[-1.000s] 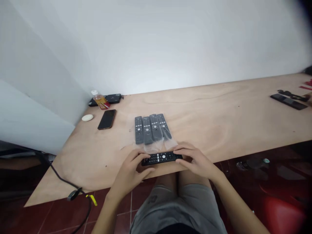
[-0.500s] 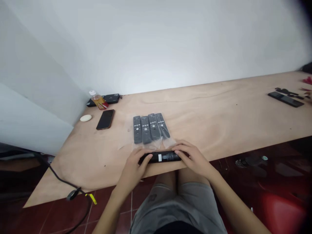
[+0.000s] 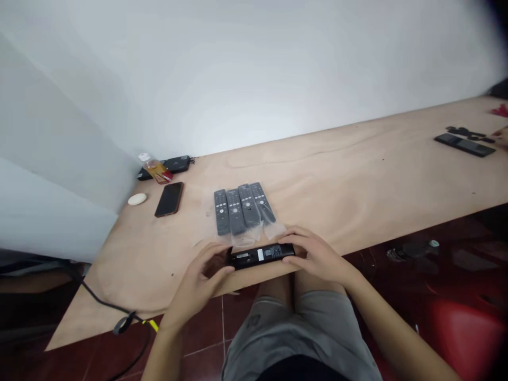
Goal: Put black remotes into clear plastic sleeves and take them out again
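Observation:
A black remote [image 3: 273, 252] lies back side up along the table's front edge, a white label and an uncovered hollow showing at its left part. My right hand [image 3: 311, 254] grips its right end between thumb and fingers. Around the left end curves my left hand [image 3: 206, 272], thumb and fingers apart, its fingertips close to the remote. Just beyond, several dark remotes in clear plastic sleeves lie side by side, among them the leftmost remote [image 3: 221, 211] and the rightmost remote [image 3: 262, 202].
At the left of the wooden table [image 3: 337, 185] are a phone [image 3: 169, 199], a white round object [image 3: 137, 199], a bottle [image 3: 156, 169] and a black box [image 3: 178, 164]. Far right lies another black remote [image 3: 464, 145] near a person's hand [image 3: 502, 135]. A cable [image 3: 99, 300] hangs front left.
My left hand has opened and drawn back leftward from the remote, whose left part now shows an open hollow. My right hand still holds the other end. The view has shifted slightly.

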{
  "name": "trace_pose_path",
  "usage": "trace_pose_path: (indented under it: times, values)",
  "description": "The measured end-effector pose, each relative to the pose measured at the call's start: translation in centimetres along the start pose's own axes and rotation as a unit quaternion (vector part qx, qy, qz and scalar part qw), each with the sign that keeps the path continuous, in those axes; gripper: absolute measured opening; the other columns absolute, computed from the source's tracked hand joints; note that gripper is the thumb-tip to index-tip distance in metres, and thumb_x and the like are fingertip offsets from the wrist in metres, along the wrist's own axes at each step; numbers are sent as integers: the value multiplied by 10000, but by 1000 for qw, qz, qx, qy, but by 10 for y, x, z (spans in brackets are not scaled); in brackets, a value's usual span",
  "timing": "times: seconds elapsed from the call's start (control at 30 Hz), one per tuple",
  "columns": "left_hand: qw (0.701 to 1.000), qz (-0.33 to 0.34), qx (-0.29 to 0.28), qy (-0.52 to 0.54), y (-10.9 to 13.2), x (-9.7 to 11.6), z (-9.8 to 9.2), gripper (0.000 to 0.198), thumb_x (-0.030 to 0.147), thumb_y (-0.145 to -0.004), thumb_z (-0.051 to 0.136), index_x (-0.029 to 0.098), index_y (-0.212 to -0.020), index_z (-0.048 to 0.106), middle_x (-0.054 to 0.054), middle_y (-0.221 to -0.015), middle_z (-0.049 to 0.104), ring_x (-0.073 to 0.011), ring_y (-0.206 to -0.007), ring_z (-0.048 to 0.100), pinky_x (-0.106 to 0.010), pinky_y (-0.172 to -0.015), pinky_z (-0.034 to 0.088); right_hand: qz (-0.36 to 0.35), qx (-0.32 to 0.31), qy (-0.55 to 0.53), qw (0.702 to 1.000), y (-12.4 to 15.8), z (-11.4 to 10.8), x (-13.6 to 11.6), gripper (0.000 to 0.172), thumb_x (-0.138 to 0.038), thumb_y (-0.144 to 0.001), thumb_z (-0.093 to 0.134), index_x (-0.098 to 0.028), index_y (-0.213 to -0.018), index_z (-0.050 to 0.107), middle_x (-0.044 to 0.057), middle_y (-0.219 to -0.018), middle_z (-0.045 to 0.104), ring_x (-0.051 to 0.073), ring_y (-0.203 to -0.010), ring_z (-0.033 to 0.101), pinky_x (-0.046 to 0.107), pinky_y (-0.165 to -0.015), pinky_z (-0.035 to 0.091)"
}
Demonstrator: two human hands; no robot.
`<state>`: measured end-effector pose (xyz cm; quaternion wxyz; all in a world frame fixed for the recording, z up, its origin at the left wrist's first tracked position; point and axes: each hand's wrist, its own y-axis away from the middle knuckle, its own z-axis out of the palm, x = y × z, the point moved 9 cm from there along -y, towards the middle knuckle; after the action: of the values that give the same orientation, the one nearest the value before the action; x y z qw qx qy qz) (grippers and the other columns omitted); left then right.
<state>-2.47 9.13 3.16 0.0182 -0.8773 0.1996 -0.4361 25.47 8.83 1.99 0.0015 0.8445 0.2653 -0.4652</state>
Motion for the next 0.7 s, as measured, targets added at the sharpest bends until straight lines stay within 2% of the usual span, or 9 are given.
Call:
trace_pose_path:
  times: [0.07, 0.23, 0.33, 0.4, 0.5, 0.57, 0.7]
  values:
    - [1000, 5, 1, -22, -2, 1, 4, 349, 369, -983, 772, 315, -1325, 726, -74, -1299, 722, -285, -1198, 700, -442, -1012, 612, -10, 0, -3, 1000, 0, 0, -2, 439, -243, -983, 785, -333, -1406, 710, 73, -1424, 706, 314, -1362, 632, 505, -1181, 523]
    - [994, 72, -29, -82, -12, 24, 41, 362, 333, -977, 781, 310, -1337, 745, -88, -1251, 705, -290, -1195, 661, -491, -1044, 582, -38, -5, 9, 999, -4, 1, -7, 406, -236, -987, 777, -328, -1380, 735, 76, -1379, 731, 314, -1297, 659, 514, -1136, 541]
    - [994, 74, -45, -65, -14, 31, 47, 352, 340, -994, 764, 307, -1343, 737, -88, -1266, 708, -284, -1209, 657, -484, -1048, 581, -52, -14, 18, 998, -4, 1, -11, 395, -258, -1019, 740, -337, -1405, 725, 73, -1387, 735, 317, -1296, 651, 527, -1128, 540]
    - [996, 63, -24, -55, -15, 26, 35, 305, 336, -1041, 690, 306, -1341, 733, -88, -1273, 717, -276, -1212, 665, -477, -1057, 578, -55, -14, 18, 998, -3, 0, -14, 378, -291, -1055, 696, -344, -1429, 713, 69, -1403, 733, 315, -1313, 644, 529, -1141, 532]
    - [989, 50, 93, -101, -19, 6, -8, 296, 298, -1087, 557, 271, -1330, 723, -107, -1272, 713, -275, -1211, 664, -480, -1081, 557, -40, -9, 13, 999, -4, -2, -14, 345, -328, -1111, 606, -354, -1441, 704, 57, -1390, 747, 307, -1308, 651, 510, -1143, 531]
    - [970, 51, 157, -180, -21, -8, -36, 287, 321, -1054, 590, 238, -1286, 737, -126, -1252, 709, -301, -1204, 650, -508, -1102, 531, -27, -1, 13, 1000, -7, -2, -11, 321, -329, -1138, 544, -338, -1404, 724, 58, -1362, 759, 298, -1276, 670, 481, -1119, 544]
    - [964, 5, 125, -236, -22, -34, -56, 248, 351, -1046, 568, 214, -1018, 772, -96, -1017, 754, -264, -951, 702, -414, -920, 576, -5, 51, 39, 998, -10, -4, -2, 325, -303, -1160, 459, -281, -1235, 775, 78, -1200, 794, 295, -1130, 714, 462, -1026, 577]
